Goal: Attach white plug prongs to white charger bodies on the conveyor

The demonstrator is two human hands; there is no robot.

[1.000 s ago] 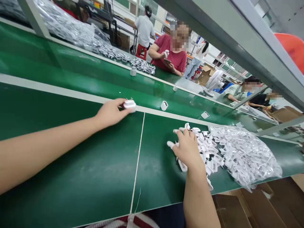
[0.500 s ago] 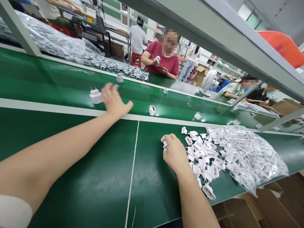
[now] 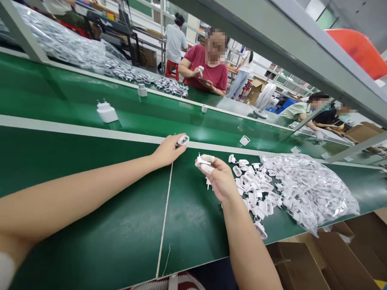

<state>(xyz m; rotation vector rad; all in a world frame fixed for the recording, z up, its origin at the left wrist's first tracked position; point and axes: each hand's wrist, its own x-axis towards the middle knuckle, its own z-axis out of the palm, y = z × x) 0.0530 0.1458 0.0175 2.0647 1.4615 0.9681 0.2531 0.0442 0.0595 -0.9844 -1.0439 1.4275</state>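
Fingers of your left hand (image 3: 166, 151) pinch a white charger shell (image 3: 183, 140) at the tabletop's (image 3: 90, 209) white strip. Your right hand (image 3: 219, 179) has its grip closed on a white plug piece (image 3: 202, 160), just beside the loose pile of plug pieces (image 3: 256, 189).

A small white charger shell (image 3: 183, 140), open end facing the camera, sits pinched in the left hand (image 3: 167, 151) at the belt's pale edge strip. A white plug insert (image 3: 202, 161) with two metal pins is held in the right hand (image 3: 220, 180), raised just above the green surface (image 3: 121, 225), close beside the shell but apart from it.
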